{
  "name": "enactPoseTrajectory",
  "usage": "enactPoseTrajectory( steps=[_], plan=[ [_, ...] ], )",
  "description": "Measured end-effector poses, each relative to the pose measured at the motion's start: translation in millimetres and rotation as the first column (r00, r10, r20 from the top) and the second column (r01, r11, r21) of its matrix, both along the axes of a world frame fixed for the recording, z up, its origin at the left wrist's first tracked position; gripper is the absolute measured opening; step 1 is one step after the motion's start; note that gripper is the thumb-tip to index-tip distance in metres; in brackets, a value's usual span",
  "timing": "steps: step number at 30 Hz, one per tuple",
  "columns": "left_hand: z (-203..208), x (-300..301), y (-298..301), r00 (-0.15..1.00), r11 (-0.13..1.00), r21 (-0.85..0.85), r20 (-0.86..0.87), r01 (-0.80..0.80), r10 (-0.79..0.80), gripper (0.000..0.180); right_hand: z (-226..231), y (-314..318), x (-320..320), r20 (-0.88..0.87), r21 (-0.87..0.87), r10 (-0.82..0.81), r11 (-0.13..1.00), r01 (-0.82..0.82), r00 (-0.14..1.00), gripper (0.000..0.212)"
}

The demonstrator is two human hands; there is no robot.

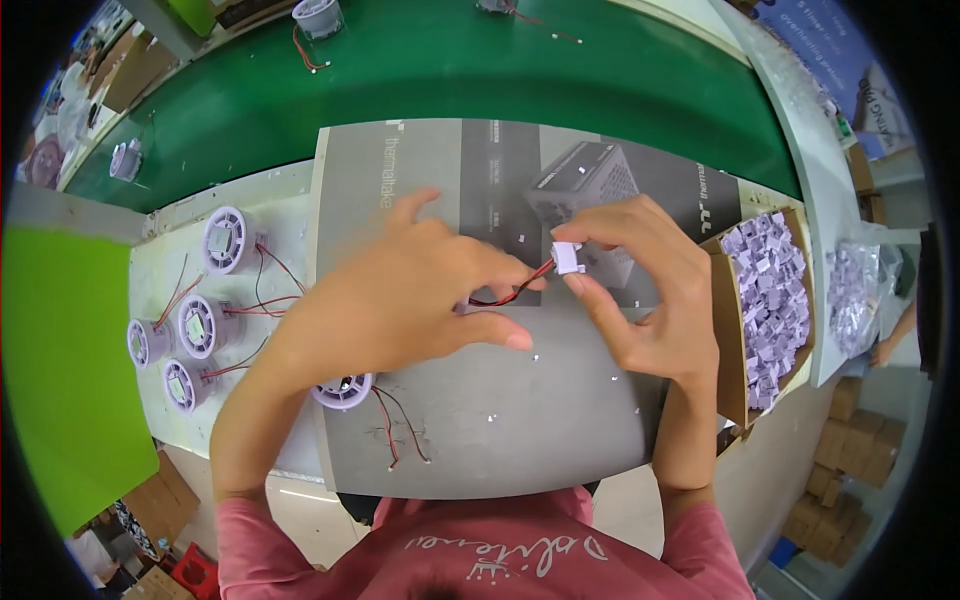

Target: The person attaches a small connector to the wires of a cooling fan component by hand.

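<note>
My right hand (650,290) pinches a small white plastic connector (567,257) between thumb and forefinger, above the grey board. Red and black wires (515,292) run from the connector back to my left hand (420,280). Its fingertips bear on the wires close to the connector, while its thumb stretches out apart from them and one finger sticks up. What lies under the left palm is hidden. Partly covered by my left forearm, a round lilac fan unit (343,391) rests on the board's left edge, its two loose wires trailing toward me.
Several lilac fan units (198,327) with wires stand on the white surface at left. A cardboard box (733,345) full of small white connectors is at right. Tiny bits dot the grey board (560,420). Beyond it, a green belt (420,75) carries more units.
</note>
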State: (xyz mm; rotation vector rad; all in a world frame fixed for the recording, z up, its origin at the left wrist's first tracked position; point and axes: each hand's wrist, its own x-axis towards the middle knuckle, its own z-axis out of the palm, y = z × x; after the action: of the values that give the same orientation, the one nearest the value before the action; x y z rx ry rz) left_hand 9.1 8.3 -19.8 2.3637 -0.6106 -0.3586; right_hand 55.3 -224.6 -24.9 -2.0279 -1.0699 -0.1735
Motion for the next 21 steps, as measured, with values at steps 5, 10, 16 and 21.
enactPoseTrajectory(
  steps=[5,10,16,21],
  plan=[
    [-8.2,7.7,-16.3,0.98,0.997,0.049,0.192,-0.063,0.053,0.013,3.6,-4.7,0.8,-0.098,-0.003,-0.017,1.0,0.017,0.995,0.031],
    [12.1,11.4,-46.5,0.972,0.873,0.464,0.233,-0.148,0.041,0.017,-4.4,-5.5,-2.2,-0.134,-0.023,-0.062,0.998,0.059,0.989,0.027],
    [-19.6,9.1,-49.4,0.8,0.903,0.301,0.596,-0.305,0.072,0.017,-14.4,-2.0,-3.1,-0.152,-0.105,-0.135,0.987,0.119,0.979,0.023],
    [-10.3,9.9,-42.6,0.931,0.879,0.434,0.362,-0.199,0.032,0.015,-16.5,-1.5,-4.1,-0.209,-0.17,-0.138,0.98,0.103,0.968,0.02]
  ],
)
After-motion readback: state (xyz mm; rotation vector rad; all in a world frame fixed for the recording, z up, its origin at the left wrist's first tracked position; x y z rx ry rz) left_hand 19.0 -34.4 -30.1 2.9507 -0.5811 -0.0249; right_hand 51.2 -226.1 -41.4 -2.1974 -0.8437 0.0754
